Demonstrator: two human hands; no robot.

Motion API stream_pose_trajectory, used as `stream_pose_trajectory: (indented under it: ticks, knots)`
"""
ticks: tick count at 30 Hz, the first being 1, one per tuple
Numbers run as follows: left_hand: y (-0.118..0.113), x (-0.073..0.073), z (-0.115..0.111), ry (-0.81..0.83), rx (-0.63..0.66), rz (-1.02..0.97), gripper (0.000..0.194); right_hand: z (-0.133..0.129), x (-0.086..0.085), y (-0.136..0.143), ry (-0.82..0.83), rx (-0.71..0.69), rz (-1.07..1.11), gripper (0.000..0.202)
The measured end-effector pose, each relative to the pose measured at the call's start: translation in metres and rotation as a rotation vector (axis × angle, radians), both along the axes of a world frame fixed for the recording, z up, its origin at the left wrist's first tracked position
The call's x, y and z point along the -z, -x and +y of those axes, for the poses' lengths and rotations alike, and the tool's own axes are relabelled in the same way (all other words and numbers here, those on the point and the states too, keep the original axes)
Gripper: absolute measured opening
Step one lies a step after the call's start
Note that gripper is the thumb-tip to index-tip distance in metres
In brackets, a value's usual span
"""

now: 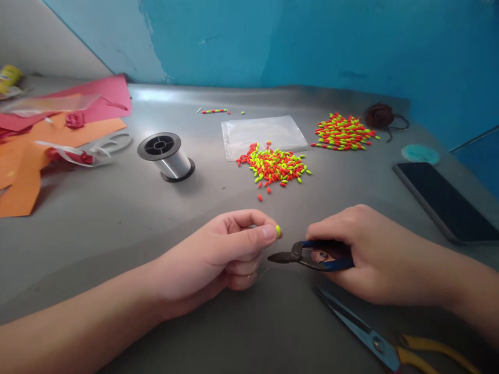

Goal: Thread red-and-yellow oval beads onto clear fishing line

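Between the thumb and forefinger of my left hand (230,249) is a yellow-green oval bead (278,231). A thin clear line (265,272) runs below these fingers; how it passes through the bead is too small to tell. My right hand (374,254) is wrapped round the blue handles of small pliers (298,253). The dark tips of the pliers point left, just below the bead and close to my left fingers. A loose pile of red and yellow-green beads (276,165) lies beyond my hands, partly on a flat clear plastic bag (268,136).
A spool of clear line (171,162) stands left of the beads. Scissors (366,332) lie at the front right, below a phone (448,200). Strung beads (346,132) and brown yarn (380,115) are at the back right. Orange and pink sheets (97,127) cover the left side.
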State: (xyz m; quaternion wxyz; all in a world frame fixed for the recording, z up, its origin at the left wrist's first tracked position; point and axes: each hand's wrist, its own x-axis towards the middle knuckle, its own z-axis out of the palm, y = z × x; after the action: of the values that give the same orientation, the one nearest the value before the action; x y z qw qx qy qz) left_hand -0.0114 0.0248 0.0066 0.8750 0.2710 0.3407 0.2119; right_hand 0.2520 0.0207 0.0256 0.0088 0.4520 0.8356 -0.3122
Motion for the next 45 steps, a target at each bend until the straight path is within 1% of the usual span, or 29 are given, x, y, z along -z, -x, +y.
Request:
stream_pose_trajectory:
  ticks: [27, 35, 45]
  knots:
    - [0.0006, -0.0004, -0.0005, -0.012, 0.016, 0.002, 0.018, -0.0001, 0.0024, -0.0003, -0.003, 0.0, -0.008, 0.026]
    - [-0.0026, -0.0016, -0.0026, -0.088, 0.022, 0.045, 0.023, 0.0009, -0.0003, 0.0005, 0.002, 0.001, -0.018, 0.025]
    - [-0.0039, 0.001, -0.0063, -0.199, -0.009, 0.057, 0.023, 0.0, -0.0028, -0.0016, 0.029, -0.022, -0.008, 0.023]
